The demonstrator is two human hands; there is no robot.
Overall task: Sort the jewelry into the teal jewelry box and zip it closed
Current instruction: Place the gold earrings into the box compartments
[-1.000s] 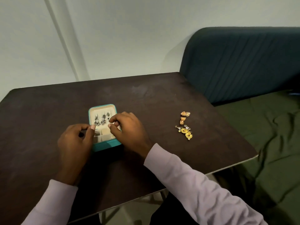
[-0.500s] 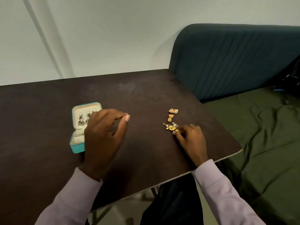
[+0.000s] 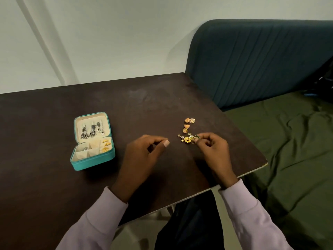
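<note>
The teal jewelry box [image 3: 93, 162] lies open on the dark table [image 3: 54, 186], left of centre. Dark silver earrings [image 3: 88, 135] hang on its cream lid panel and small gold pieces [image 3: 105, 145] sit in its right slots. To the right lie loose orange-gold earrings [image 3: 188, 124] and a yellow flower earring [image 3: 187, 140]. My right hand [image 3: 214, 150] pinches a small yellow-green earring [image 3: 196, 138] beside the flower earring. My left hand [image 3: 144, 156] hovers between box and jewelry, fingers loosely curled, holding nothing.
The table's right edge [image 3: 252, 174] runs diagonally close to my right wrist. Beyond it is a dark teal padded headboard [image 3: 252, 60] and a green bedsheet [image 3: 297, 150]. A pale wall stands behind the table.
My right hand left the box, reached the loose jewelry on the right and now pinches an earring. My left hand let go of the box and moved right toward the middle.
</note>
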